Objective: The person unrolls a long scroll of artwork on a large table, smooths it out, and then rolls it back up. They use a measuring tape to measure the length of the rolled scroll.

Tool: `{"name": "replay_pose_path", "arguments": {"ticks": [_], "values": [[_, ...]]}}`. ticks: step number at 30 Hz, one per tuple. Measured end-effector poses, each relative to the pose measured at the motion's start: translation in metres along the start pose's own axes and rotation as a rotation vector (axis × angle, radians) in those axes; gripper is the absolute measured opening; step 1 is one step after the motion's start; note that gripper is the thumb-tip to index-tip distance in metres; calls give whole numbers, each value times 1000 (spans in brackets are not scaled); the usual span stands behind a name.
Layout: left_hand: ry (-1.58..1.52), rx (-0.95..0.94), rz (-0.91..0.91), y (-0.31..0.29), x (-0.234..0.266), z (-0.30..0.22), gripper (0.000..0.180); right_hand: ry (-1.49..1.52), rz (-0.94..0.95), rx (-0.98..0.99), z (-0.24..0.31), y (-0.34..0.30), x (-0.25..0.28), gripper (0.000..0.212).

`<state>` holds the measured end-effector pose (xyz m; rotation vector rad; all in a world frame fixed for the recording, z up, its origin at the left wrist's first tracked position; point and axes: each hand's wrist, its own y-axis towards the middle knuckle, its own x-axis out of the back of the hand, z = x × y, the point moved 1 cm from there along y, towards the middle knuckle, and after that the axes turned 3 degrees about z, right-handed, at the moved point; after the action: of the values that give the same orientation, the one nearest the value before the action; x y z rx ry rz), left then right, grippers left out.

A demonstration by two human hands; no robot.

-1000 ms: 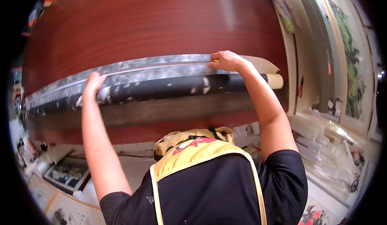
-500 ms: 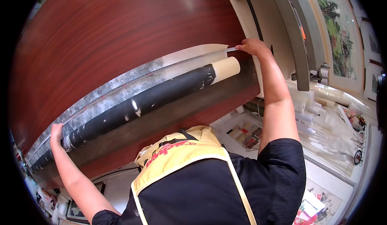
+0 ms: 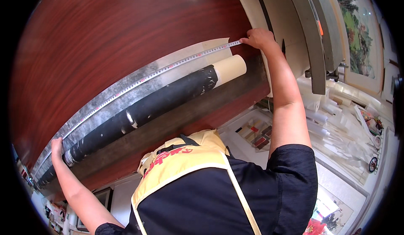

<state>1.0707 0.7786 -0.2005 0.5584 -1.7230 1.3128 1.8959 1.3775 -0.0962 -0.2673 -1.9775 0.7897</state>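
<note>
A white measuring tape [image 3: 170, 67] with dark and red marks is stretched lengthwise over a partly unrolled sheet [image 3: 132, 78], mottled grey and black with a pale right end. My right hand [image 3: 259, 38] pinches the tape's right end, just beyond the sheet's edge. At the far left, my left hand [image 3: 57, 146] is closed on the tape near the sheet's left part; its fingers show only small. The rest of the sheet is wound in a long roll [image 3: 153, 102], black with white patches and a cream bare end, lying on the near side of the tape.
The roll lies on a large dark-red wood-grain table [image 3: 139, 20]. Along the right stand a pale ledge with a black strip [image 3: 264, 10] and a grey metal beam [image 3: 313, 45]. Colour swatches [image 3: 255, 134] and clear plastic rolls [image 3: 317, 127] lie lower right. A framed landscape painting [image 3: 357, 37] stands far right.
My right hand has shifted slightly left and away from me, and my left hand a little toward me. The tape now lies with its marked face showing clearly.
</note>
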Motion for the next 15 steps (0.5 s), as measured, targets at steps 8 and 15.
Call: {"name": "replay_pose_path", "arguments": {"ticks": [8,15], "values": [[29,39,20,-5,0,-6,34,27,-1,5,-2,3,-2,54],[30,13,-23,-22,0,-32,36,27,-10,13,-4,5,-6,53]]}}
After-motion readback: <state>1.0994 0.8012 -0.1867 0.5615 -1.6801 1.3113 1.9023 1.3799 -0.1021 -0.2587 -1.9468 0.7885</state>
